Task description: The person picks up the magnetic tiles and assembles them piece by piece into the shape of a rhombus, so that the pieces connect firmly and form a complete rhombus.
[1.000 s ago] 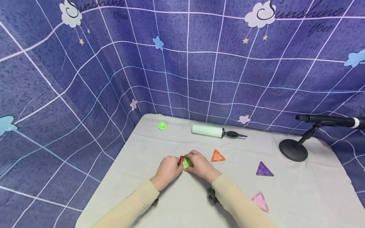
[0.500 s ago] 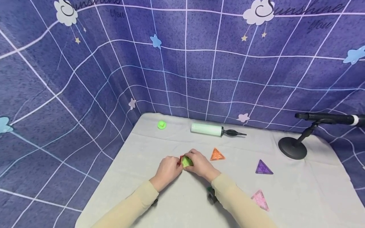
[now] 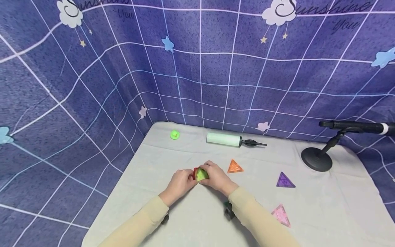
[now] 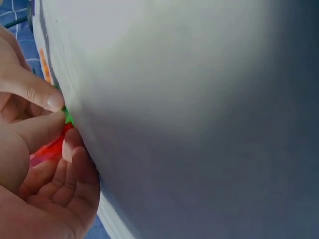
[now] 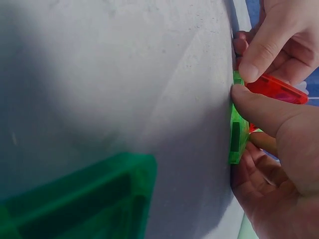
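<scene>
In the head view the left hand [image 3: 180, 184] and right hand [image 3: 217, 176] meet over the middle of the cloth. Thumb and fingers of the right hand pinch a light green translucent tile [image 3: 202, 175]. A red tile [image 3: 195, 172] lies against its left side, at the left hand's fingertips. The right wrist view shows the green tile [image 5: 239, 130] low at the cloth, with the red tile [image 5: 277, 89] tilted beside it under the left thumb. Red [image 4: 54, 148] also shows between the fingers in the left wrist view.
An orange triangle [image 3: 235, 166], a purple triangle [image 3: 285, 180] and a pink triangle [image 3: 281, 215] lie to the right. A dark green piece [image 3: 229, 210] is beside the right sleeve. Behind are a pale green pump [image 3: 224, 139], a green toy [image 3: 175, 134] and a black stand [image 3: 316, 159].
The left hand has shifted slightly left and its fingers have loosened a little, showing more of the red tile. The right hand keeps its pinch on the green tile. The head view has tilted slightly.
</scene>
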`<action>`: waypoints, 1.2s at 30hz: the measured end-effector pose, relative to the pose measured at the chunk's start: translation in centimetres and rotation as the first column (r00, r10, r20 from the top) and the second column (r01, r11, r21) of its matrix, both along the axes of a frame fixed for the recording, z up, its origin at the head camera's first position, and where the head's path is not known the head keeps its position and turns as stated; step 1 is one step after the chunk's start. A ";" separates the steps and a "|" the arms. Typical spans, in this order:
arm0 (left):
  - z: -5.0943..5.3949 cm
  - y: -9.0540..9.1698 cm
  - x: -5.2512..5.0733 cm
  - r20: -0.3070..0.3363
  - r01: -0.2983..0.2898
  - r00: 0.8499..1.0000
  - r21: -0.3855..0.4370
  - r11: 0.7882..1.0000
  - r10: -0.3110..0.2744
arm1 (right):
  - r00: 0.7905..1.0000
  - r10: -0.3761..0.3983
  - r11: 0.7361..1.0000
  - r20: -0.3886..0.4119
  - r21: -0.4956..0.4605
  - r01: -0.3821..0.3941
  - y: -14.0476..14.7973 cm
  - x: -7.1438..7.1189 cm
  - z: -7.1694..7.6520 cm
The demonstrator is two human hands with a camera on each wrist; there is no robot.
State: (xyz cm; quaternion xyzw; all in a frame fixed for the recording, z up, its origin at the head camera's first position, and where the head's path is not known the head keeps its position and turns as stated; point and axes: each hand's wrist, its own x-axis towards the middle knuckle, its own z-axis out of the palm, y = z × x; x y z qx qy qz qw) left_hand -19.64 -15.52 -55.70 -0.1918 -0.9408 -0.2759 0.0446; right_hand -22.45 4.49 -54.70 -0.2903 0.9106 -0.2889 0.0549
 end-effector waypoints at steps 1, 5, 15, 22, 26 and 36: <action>0.0 -0.1 0.0 0.007 0.006 1.000 0.008 1.000 -0.006 | 1.000 -0.001 1.000 0.000 0.001 0.001 0.0 0.0 0.0; 0.1 -0.2 -0.2 0.023 0.022 0.999 0.019 1.000 -0.022 | 1.000 0.000 1.000 -0.005 -0.003 0.000 0.0 0.0 0.0; 0.5 0.2 0.0 0.036 0.036 0.999 -0.018 0.999 -0.036 | 1.000 -0.011 1.000 0.016 0.000 0.011 0.3 0.1 0.0; 0.8 0.4 0.0 0.057 0.019 0.998 -0.053 0.998 -0.016 | 1.000 0.002 1.000 0.008 -0.004 -0.002 0.3 0.3 0.1; 0.7 0.5 -0.1 0.058 0.014 0.998 -0.071 0.997 -0.010 | 1.000 0.010 1.000 0.000 0.001 -0.010 0.5 0.5 0.0; 0.9 0.6 -0.1 0.073 -0.006 0.997 -0.069 0.998 0.011 | 1.000 -0.004 0.999 0.000 -0.039 0.004 2.0 0.6 0.3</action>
